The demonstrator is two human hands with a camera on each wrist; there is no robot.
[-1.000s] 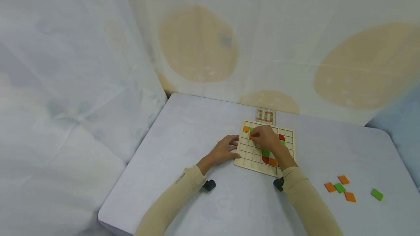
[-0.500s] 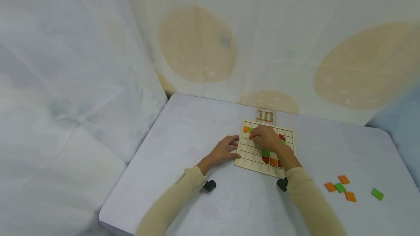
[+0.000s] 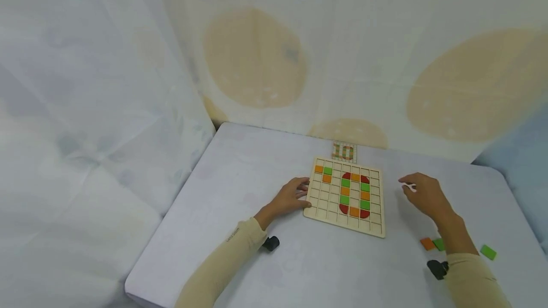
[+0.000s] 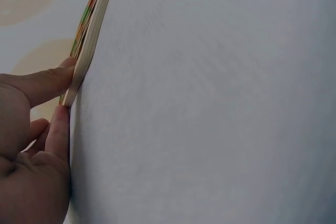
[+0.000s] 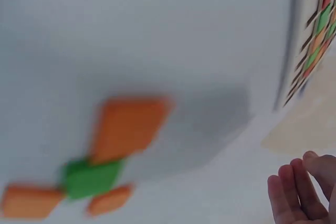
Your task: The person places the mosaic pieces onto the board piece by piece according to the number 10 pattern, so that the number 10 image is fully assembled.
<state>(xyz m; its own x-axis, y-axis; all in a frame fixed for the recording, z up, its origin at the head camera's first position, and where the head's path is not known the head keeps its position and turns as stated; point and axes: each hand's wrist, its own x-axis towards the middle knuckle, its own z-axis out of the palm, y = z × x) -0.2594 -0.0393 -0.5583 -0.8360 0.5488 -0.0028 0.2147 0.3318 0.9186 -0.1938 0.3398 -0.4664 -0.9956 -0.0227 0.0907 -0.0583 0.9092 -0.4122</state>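
Observation:
In the head view a wooden grid board [image 3: 325, 196] lies on the table, with red, orange and green tiles in some cells. Their right part forms an upright ring; at the upper left sit an orange tile, a green tile [image 3: 327, 170] and another orange tile [image 3: 327, 178]. My left hand [image 3: 287, 197] rests against the board's left edge, thumb at the near corner. My right hand [image 3: 428, 197] is raised to the right of the board, thumb and index finger apart, holding nothing. Below it lie loose orange [image 5: 131, 127] and green [image 5: 92, 179] tiles, blurred in the right wrist view.
A small pattern card [image 3: 344, 151] lies beyond the board's far edge. A separate green tile [image 3: 488, 252] lies farther right on the white table [image 3: 239, 170]. A patterned curtain [image 3: 359, 61] hangs behind the table.
My right hand has let go of an orange tile, which now lies in a cell below the green one, and has moved right, off the board. The left hand stays at the board's edge.

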